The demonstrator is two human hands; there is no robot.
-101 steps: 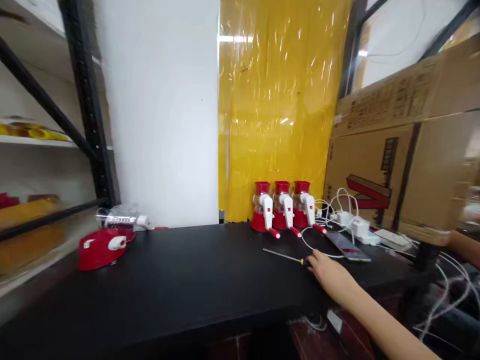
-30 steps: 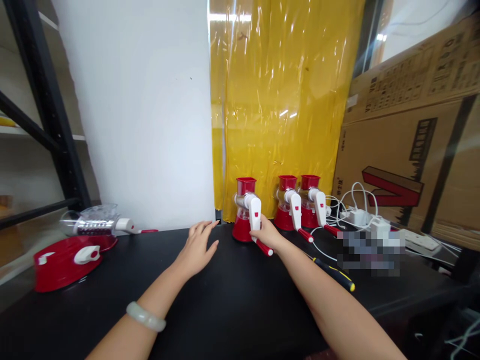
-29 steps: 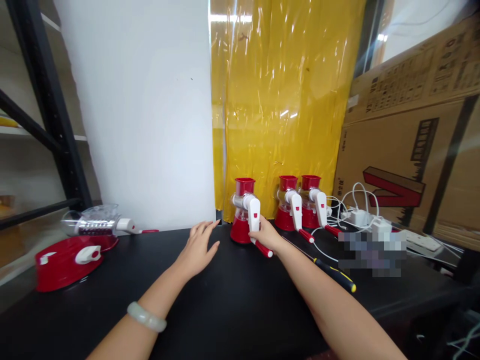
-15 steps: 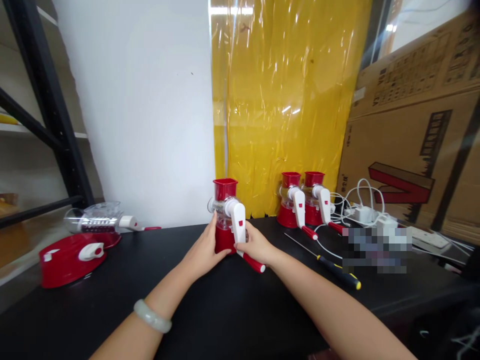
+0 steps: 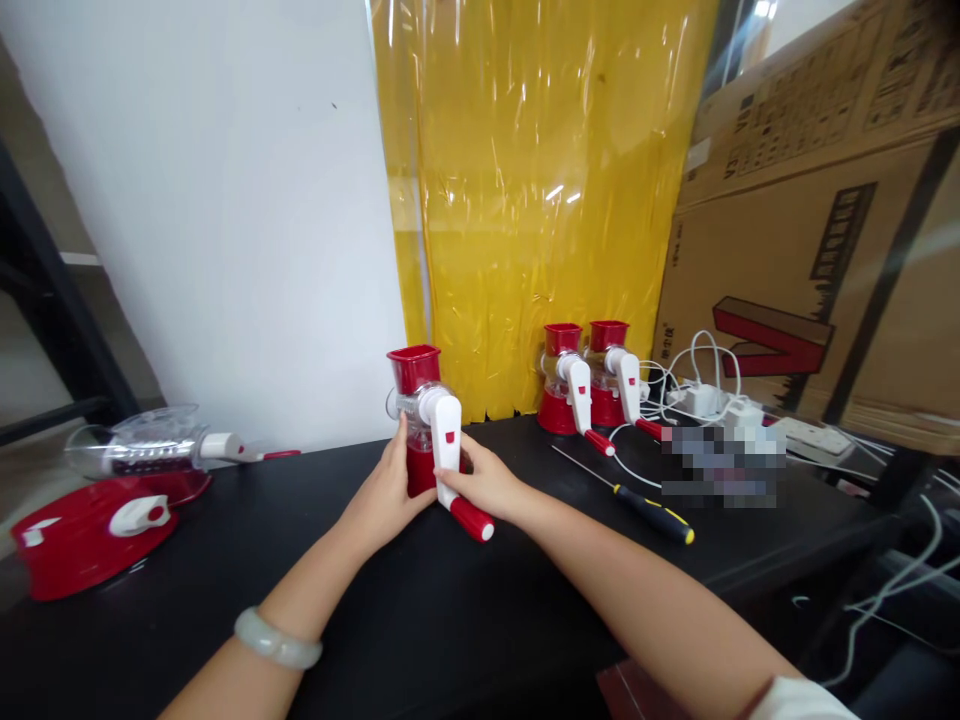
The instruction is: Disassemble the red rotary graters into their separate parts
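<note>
A red and white rotary grater [image 5: 448, 430] with a clear drum housing and a red feed chute stands at the middle of the black table. My left hand [image 5: 386, 492] is wrapped round the left side of its red base, thumb in front. From the right, my right hand [image 5: 484, 484] grips the base, with its thumb by the white crank arm; its other fingers are partly hidden behind the grater. The crank points down toward me, ending in a red handle [image 5: 472, 520].
Two more assembled graters [image 5: 562, 385] stand at the back right. A screwdriver [image 5: 652, 512] lies before them, near white cables and chargers [image 5: 701, 400]. At left are a red base [image 5: 90, 540] and a clear drum housing [image 5: 154, 440]. A large cardboard box [image 5: 810, 260] rises at right.
The view has turned to the right, so everything sits further left in the picture. Both hands keep their hold on the grater, which leans slightly more in the picture.
</note>
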